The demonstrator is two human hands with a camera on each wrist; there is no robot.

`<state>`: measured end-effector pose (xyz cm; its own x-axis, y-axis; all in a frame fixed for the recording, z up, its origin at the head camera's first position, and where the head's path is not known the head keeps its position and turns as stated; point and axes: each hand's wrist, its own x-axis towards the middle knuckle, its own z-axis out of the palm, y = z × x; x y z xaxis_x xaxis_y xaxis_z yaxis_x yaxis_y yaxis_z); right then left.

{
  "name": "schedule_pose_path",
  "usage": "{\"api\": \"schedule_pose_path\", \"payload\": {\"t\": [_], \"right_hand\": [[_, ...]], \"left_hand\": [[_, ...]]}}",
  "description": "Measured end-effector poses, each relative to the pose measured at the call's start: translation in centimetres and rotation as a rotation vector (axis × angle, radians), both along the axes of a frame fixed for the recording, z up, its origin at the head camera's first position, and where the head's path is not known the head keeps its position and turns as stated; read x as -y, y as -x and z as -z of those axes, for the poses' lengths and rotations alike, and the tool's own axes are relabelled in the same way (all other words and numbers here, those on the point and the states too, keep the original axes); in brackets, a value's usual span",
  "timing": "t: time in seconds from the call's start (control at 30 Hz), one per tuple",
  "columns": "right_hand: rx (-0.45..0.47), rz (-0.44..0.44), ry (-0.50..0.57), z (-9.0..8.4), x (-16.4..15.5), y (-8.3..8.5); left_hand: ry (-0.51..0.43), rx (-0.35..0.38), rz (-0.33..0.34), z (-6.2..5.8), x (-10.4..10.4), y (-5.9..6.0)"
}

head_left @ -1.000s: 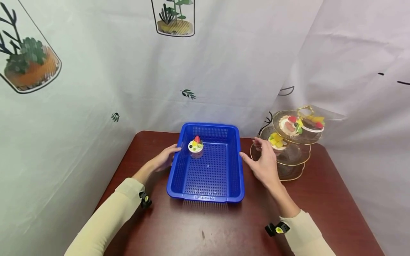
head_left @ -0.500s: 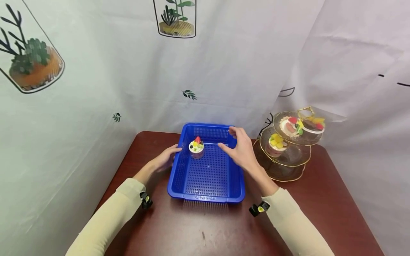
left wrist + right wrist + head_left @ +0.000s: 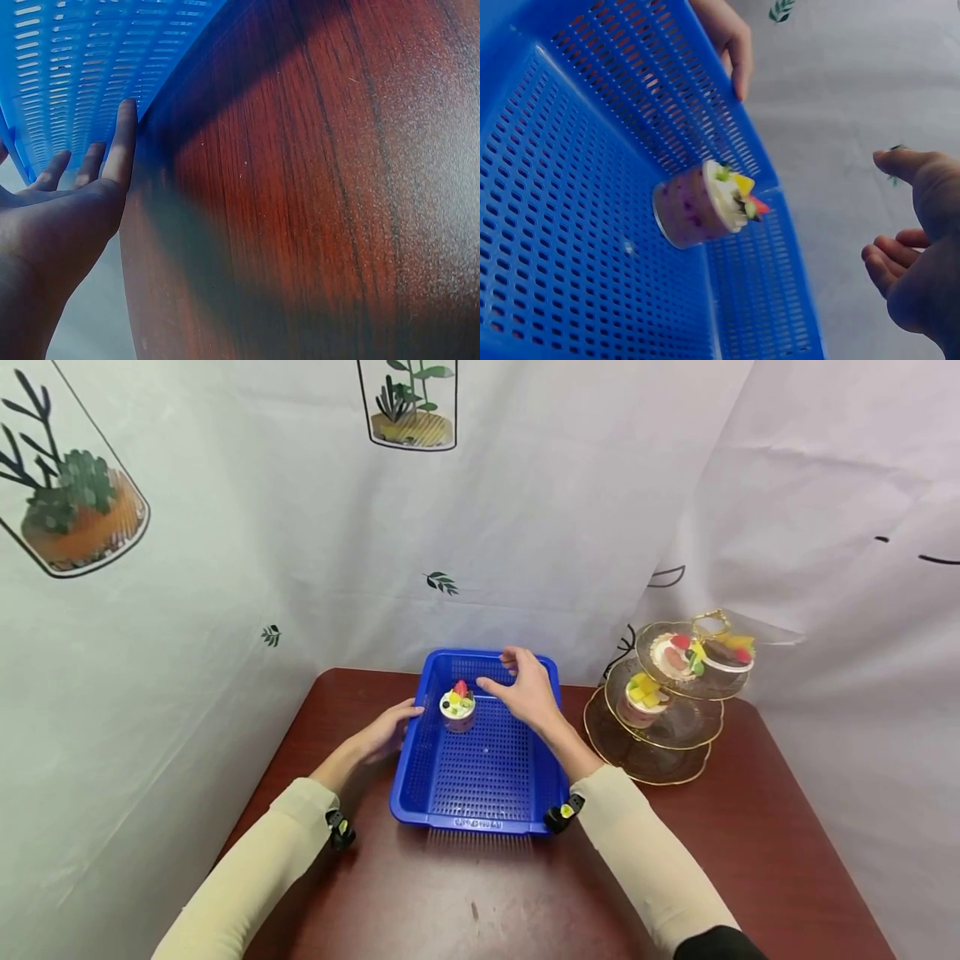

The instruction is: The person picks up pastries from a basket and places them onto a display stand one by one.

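A blue plastic basket (image 3: 480,825) with perforated walls stands on the table. My left hand (image 3: 386,731) holds its left rim; in the left wrist view the fingers (image 3: 122,146) lie against the outer wall. Inside the basket, towards the back left, an upright dessert cup (image 3: 457,712) carries cream and fruit pieces, with a red one on top. My right hand (image 3: 527,687) hovers over the back right of the basket, thumb and fingers spread and nothing between them. In the right wrist view, the right hand (image 3: 930,232) is apart from the dessert cup (image 3: 694,206).
At the right, a tiered stand (image 3: 660,764) with gold-edged clear plates rises from the brown table (image 3: 780,860). Its middle plate bears a cup with yellow fruit (image 3: 642,702). A cream tart (image 3: 672,657) and a second fruit-topped dessert (image 3: 729,656) sit on top. A patterned cloth (image 3: 525,527) hangs behind.
My right hand has moved left from beside the cup on the stand to above the basket, towards the cup inside. My left hand has stayed on the basket's rim.
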<state>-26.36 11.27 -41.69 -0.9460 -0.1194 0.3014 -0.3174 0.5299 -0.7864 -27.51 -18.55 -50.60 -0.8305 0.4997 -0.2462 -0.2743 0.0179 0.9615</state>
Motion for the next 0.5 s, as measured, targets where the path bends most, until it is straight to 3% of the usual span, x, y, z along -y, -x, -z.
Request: {"api": "schedule_pose_path", "payload": {"t": [0.5], "right_hand": [[0.137,-0.09,-0.017,3.3,3.2,3.1]], "left_hand": [[0.024,-0.001,0.008,-0.1,0.2,0.0]]}}
